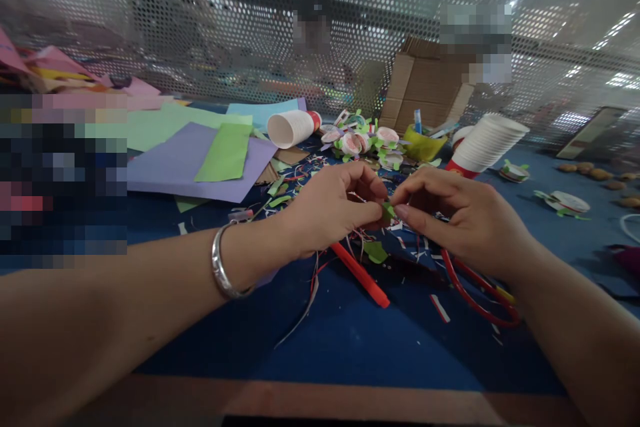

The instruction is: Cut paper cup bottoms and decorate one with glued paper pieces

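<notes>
Between my two hands, above the scrap-covered middle of the table, is a small piece of green paper [388,211]. My left hand [333,207], with a silver bangle at the wrist, pinches it from the left. The thumb and fingertips of my right hand [460,217] close on its right edge. Beneath them lie a red marker [361,275], a loose green paper scrap [375,252] and many thin paper strips. Red-handled scissors [473,300] lie under my right hand, their blades hidden.
Purple [173,167] and green paper sheets [227,150] lie at left. Behind my hands are a stack of paper cups on its side [293,128], several small paper turtles [350,141], a yellow container [424,144] and a leaning cup stack [487,143]. Cardboard [425,83] stands at the back.
</notes>
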`<state>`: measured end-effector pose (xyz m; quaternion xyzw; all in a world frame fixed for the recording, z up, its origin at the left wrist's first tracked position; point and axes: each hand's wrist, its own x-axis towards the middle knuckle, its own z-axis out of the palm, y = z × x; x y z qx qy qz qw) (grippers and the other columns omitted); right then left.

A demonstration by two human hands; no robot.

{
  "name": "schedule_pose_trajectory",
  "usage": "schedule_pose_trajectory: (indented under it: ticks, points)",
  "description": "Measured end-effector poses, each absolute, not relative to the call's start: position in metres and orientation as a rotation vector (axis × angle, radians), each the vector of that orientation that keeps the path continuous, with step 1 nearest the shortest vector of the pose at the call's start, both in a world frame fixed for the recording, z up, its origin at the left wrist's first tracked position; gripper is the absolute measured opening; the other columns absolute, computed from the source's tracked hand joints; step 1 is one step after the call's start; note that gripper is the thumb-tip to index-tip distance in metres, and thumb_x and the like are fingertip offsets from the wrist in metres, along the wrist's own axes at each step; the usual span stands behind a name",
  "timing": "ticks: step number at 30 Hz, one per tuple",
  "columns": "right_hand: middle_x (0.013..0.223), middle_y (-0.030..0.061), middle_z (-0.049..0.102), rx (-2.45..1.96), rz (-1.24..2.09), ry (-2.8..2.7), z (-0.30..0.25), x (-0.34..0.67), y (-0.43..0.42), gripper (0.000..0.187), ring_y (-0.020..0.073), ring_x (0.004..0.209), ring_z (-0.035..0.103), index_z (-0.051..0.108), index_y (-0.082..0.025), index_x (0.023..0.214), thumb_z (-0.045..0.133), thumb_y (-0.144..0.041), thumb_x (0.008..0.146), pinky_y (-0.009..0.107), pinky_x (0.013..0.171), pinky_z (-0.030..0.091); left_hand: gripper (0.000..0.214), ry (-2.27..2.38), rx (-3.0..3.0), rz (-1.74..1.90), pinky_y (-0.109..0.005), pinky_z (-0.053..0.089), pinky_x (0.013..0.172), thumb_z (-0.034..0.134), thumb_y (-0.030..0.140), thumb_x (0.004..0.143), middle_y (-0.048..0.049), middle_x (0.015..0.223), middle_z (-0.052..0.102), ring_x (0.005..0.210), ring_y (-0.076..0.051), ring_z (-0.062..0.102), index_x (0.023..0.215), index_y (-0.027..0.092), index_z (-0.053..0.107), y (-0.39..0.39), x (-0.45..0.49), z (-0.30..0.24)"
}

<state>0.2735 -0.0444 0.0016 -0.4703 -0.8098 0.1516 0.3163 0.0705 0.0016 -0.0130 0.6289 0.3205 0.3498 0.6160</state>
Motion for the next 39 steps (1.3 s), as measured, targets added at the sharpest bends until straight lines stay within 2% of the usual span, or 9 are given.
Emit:
schedule_pose_trajectory:
  ticks: [7, 11, 19, 25, 32, 39]
  points:
    - [0.079, -0.0016, 0.065, -1.271, 0.361, -2.128, 0.004, 0.271, -0.045, 0.009, 0.0103, 0.059, 0.055, 0.068, -0.022, 0.095, 0.07, -0.03, 0.092, 0.026, 0.055, 0.043, 0.02, 0.664, 1.691, 0.883, -0.026, 0.054, 0.07, 0.07, 0.009, 0.074, 0.0013, 0.083, 0.066, 0.076, -0.012, 0.066, 0.089, 0.018, 0.06, 0.004, 0.067, -0.016]
    - [0.078, -0.0013, 0.066, -1.257, 0.3, -2.143, 0.002, 0.271, -0.044, 0.002, 0.0119, 0.062, 0.058, 0.068, -0.023, 0.092, 0.068, -0.023, 0.091, 0.028, 0.059, 0.046, 0.02, 0.655, 1.663, 0.886, -0.025, 0.051, 0.069, 0.07, 0.007, 0.074, 0.0013, 0.085, 0.065, 0.076, -0.011, 0.064, 0.088, 0.017, 0.06, 0.002, 0.068, -0.016]
    - [0.085, 0.0012, 0.067, -1.211, 0.28, -2.203, 0.003, 0.271, -0.046, 0.004, 0.0151, 0.068, 0.062, 0.067, -0.024, 0.093, 0.064, -0.021, 0.091, 0.031, 0.065, 0.049, 0.021, 0.692, 1.542, 0.873, -0.029, 0.053, 0.078, 0.071, 0.007, 0.074, 0.0, 0.088, 0.067, 0.084, -0.013, 0.066, 0.089, 0.016, 0.06, 0.0, 0.07, -0.014]
    - [0.087, 0.0018, 0.066, -1.188, 0.268, -2.227, 0.003, 0.272, -0.046, 0.005, 0.0151, 0.069, 0.061, 0.067, -0.023, 0.093, 0.064, -0.02, 0.092, 0.032, 0.066, 0.049, 0.016, 0.707, 1.529, 0.879, -0.029, 0.053, 0.076, 0.07, 0.01, 0.079, -0.0002, 0.083, 0.066, 0.08, -0.013, 0.066, 0.089, 0.016, 0.06, 0.0, 0.07, -0.014]
    - [0.085, 0.0007, 0.065, -1.245, 0.338, -2.168, 0.004, 0.272, -0.045, 0.008, 0.0127, 0.066, 0.06, 0.069, -0.022, 0.094, 0.066, -0.029, 0.094, 0.029, 0.062, 0.048, 0.022, 0.6, 1.718, 0.928, -0.026, 0.053, 0.077, 0.068, 0.006, 0.08, -0.0003, 0.09, 0.066, 0.083, -0.012, 0.065, 0.094, 0.018, 0.055, 0.002, 0.067, -0.015]
    - [0.079, 0.0006, 0.067, -1.29, 0.417, -2.128, 0.005, 0.272, -0.046, 0.007, 0.0144, 0.064, 0.06, 0.069, -0.022, 0.091, 0.066, -0.029, 0.091, 0.029, 0.058, 0.047, 0.027, 0.601, 1.995, 1.021, -0.026, 0.051, 0.074, 0.06, 0.004, 0.083, -0.0011, 0.095, 0.062, 0.087, -0.014, 0.065, 0.101, 0.022, 0.051, -0.009, 0.064, -0.009]
